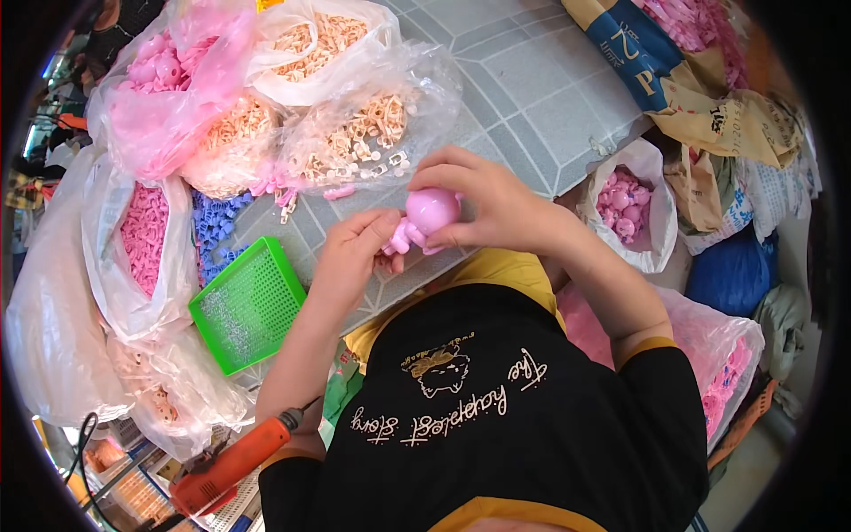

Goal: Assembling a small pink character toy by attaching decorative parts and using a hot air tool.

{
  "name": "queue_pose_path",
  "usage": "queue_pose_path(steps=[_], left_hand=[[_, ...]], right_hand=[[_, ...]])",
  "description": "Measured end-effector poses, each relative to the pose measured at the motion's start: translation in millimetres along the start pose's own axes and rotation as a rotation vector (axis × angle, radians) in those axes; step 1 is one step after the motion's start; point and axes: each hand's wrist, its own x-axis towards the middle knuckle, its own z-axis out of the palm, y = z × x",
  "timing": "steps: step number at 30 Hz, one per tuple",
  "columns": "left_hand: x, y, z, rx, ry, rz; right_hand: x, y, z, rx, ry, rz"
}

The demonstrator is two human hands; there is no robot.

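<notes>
A pink plastic toy figure (433, 211) with a shiny round head is held between both hands, above the front edge of the grey table (532, 80). My right hand (483, 195) curves around the round head, thumb below and fingers over the top. With thumb and fingers closed, my left hand (359, 244) pinches the small knobbly pink body at the figure's left side. Just beyond the hands, a few pink pieces (339, 192) lie on the table beside a clear bag of cream plastic parts (363, 133).
Left of my arm stands a green basket (285, 266) with small metal bits. Bags of pink parts (144, 235) and blue parts (217, 226) sit beyond it. An orange power screwdriver (235, 465) is at lower left. A white sack of pink pieces (651, 235) stands at right.
</notes>
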Motion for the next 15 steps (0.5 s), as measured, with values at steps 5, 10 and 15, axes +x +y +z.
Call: queue_pose_path(steps=[5, 10, 15], left_hand=[[-0.5, 0.1, 9.0, 0.534, 0.147, 0.156], [-5.7, 9.6, 12.2, 0.821, 0.102, 0.639], [-0.5, 3.7, 17.5, 0.917, 0.165, 0.765]], right_hand=[[4.4, 5.1, -4.6, -0.021, -0.062, 0.076], [2.1, 17.5, 2.2, 0.075, 0.031, 0.061], [-1.0, 17.3, 6.2, 0.106, 0.06, 0.086]])
